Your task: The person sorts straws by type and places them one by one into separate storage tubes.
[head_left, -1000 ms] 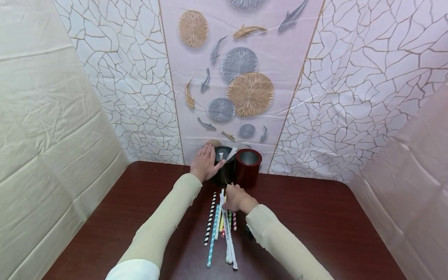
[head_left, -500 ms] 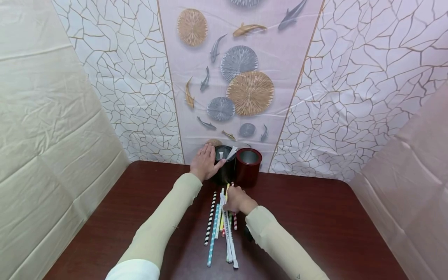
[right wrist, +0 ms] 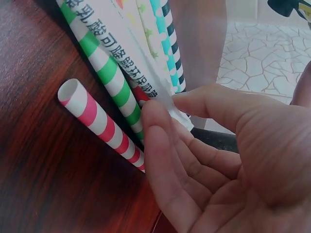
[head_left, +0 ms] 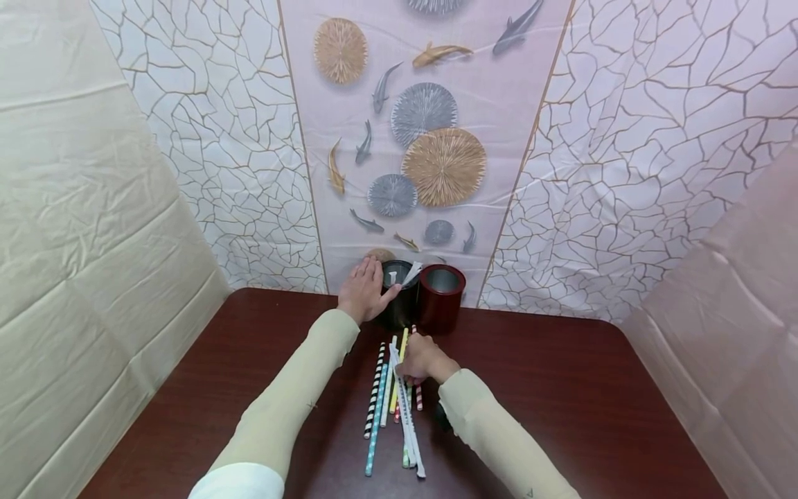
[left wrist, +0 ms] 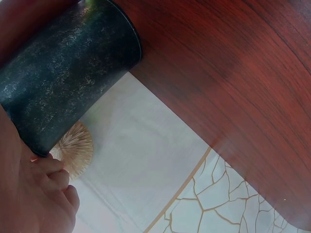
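White paper, printed with dark characters, is covering the wrapped straw; from my remote seat I am finding it lying over the loose bunch on the bench, one end slanting towards the viewer.

Right hand: I am seeing thumb and forefinger pinching the wrapper near its far end, other fingers curling underneath. Probably this light hold is serving to single out one slim piece without dragging its neighbours.

Just beside the pinch, the green-striped straw is running close along the wrapper, and the red-striped straw is lying at the bunch's right edge. Leftward I am noting the yellow straw, the blue dotted straw and, outermost, the black-striped straw. All are pointing roughly towards the cans, which I am judging handy for picking by one end.

Left hand: resting against the black can, fingers lying extended along its left side, thumb reaching across the near side. I am taking this as steadying, since a narrow upright vessel could tip.

Inside that can, white paper ends are showing, one leaning over the rim. Right of it the red can is standing upright, apparently touching. Behind both, a patterned backdrop is hanging, fish and discs printed on it.
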Motion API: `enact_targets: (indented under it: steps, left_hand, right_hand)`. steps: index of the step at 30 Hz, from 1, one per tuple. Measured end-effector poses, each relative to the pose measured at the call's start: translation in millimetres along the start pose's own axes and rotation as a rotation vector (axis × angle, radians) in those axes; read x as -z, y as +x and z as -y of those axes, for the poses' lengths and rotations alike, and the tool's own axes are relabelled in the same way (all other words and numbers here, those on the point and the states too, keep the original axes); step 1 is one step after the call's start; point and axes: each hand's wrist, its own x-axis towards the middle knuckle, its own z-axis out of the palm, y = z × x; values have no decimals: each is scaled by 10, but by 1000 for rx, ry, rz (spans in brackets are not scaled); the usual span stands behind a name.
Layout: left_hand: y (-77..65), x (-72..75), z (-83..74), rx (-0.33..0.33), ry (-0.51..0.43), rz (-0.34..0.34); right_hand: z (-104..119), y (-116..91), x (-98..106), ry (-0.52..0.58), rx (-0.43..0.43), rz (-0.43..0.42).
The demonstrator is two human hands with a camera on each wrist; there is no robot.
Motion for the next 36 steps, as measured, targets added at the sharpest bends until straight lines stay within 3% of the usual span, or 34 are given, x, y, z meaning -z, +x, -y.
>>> enact_targets:
  steps: [18, 36]
  left_hand:
    - [-7, 11, -2, 2, -19, 11]
    - [-1, -10, 1, -8, -37, 1]
  right_hand:
    - [-81, -21, 58, 25, 46, -23]
    - [130, -304, 511, -128, 106, -81]
